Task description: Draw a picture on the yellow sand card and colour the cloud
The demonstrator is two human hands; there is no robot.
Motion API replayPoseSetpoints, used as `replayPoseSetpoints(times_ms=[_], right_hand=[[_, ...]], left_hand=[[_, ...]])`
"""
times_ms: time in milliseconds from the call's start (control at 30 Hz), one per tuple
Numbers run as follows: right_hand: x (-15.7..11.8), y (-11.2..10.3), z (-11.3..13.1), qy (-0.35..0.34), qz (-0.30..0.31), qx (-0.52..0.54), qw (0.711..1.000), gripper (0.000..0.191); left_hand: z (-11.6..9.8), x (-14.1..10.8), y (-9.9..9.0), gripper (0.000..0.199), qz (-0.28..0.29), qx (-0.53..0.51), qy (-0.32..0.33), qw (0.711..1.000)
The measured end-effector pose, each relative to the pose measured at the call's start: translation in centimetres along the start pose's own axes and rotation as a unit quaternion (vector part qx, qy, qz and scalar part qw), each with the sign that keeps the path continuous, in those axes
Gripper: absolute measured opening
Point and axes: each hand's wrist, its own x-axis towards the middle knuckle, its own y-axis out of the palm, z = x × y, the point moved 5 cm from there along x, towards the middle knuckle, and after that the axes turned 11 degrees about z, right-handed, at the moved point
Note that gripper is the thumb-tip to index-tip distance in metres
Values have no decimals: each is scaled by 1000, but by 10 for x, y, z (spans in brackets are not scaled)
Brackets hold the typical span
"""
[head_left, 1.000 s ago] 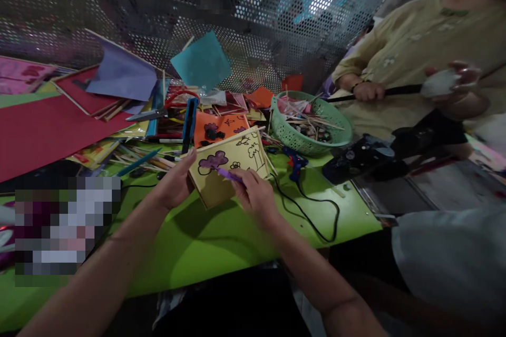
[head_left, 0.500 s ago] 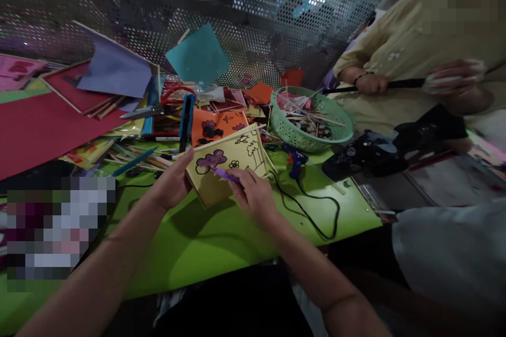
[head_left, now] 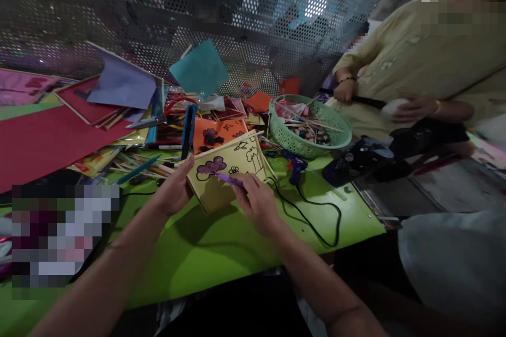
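Note:
My left hand (head_left: 176, 189) grips the left edge of a yellow drawing card (head_left: 213, 197) framed with thin wooden sticks, holding it tilted above the green table. Black outlines of a cloud, a flower, a bird and a tree show on the card, and the cloud is partly coloured purple. Between the fingers of my right hand (head_left: 256, 200) is a purple marker (head_left: 229, 179), its tip at the cloud. Behind the card lies an orange sheet (head_left: 201, 126) with similar drawings in black and purple.
A green basket (head_left: 292, 139) of sticks and stones stands behind to the right. Near it lies a blue glue gun (head_left: 293, 166) with a black cord on the green table (head_left: 221, 274). Scissors (head_left: 148, 122) and coloured papers crowd the left. A person (head_left: 415, 58) stands at right.
More of the cloud is purple, and the marker has shifted slightly along it. My left hand keeps its grip on the card. The person at right has moved their hands.

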Motion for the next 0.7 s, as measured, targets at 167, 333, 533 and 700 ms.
replayPoseSetpoints(times_ms=[167, 333, 533, 700], right_hand=[[1, 2, 3, -16, -4, -7, 1000, 23], [1, 2, 1, -8, 0, -6, 1000, 23], [0, -1, 2, -10, -1, -6, 1000, 23], [-1, -2, -1, 9, 8, -2, 1000, 24]], left_hand=[[-1, -1, 3, 56, -2, 0, -5, 1000], [-2, 0, 4, 56, -5, 4, -3, 1000], [-2, 0, 4, 58, 13, -2, 1, 1000], [-2, 0, 1, 53, 10, -12, 1, 1000]])
